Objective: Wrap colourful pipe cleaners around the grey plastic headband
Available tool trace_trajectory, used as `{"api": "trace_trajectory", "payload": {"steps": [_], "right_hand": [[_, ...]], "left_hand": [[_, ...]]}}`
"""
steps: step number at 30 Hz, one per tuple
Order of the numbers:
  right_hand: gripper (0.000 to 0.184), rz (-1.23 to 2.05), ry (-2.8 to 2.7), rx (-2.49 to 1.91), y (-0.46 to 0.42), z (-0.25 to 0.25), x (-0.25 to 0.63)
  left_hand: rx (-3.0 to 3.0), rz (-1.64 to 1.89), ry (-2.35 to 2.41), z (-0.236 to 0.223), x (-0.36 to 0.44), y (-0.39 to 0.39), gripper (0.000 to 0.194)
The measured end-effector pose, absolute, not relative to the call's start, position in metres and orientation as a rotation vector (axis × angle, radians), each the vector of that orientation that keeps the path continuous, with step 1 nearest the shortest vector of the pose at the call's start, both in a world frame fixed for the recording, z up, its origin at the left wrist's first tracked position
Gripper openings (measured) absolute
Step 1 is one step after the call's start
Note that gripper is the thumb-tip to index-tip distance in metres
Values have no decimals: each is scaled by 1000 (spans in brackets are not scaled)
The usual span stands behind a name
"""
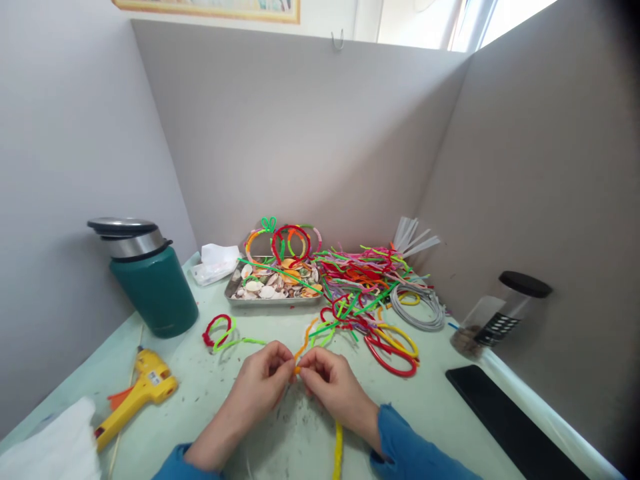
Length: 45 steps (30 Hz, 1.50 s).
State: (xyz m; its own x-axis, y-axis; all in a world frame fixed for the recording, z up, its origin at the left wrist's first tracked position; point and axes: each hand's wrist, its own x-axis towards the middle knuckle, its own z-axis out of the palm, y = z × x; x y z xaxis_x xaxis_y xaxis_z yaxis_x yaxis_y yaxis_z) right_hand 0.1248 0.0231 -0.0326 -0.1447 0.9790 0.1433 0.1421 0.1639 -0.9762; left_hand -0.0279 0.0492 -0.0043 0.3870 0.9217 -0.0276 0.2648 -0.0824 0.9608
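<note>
My left hand (261,385) and my right hand (331,381) meet at the middle of the pale green table (200,400), fingers pinched together on an orange pipe cleaner (305,343) that runs up and away from my fingertips. A yellow pipe cleaner (339,451) lies under my right wrist and runs toward me. Just left of my hands lies a bent red and lime green pipe cleaner shape (223,333).
A big pile of coloured pipe cleaners (367,287) and a metal tray of shells (275,288) sit behind my hands. A teal flask (150,280), a yellow glue gun (140,390) and white cloth (55,447) are left. A tipped jar (500,313) and a black slab (505,420) are right. Grey partitions enclose the desk.
</note>
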Motion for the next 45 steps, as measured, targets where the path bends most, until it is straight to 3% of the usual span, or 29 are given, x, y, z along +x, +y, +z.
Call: {"api": "trace_trajectory", "payload": {"steps": [9,19,26,30,45], "right_hand": [[10,1119,-1494,-1142,22,-30,124],[11,1184,-1358,-1109,26,-32,127],[8,1175,-1352,-1131,25,-30,127],[10,1191,-1332,-1122,25,-28,127],[10,1192,-1318,-1111,25,-30,127]], "left_hand": [[1590,758,1043,1,-29,49,18],[2236,831,1042,7,-37,49,29],[2520,825,1075,7,-41,49,23],[2595,879,1031,7,-40,47,29],[2671,843,1074,5,-39,46,22]]}}
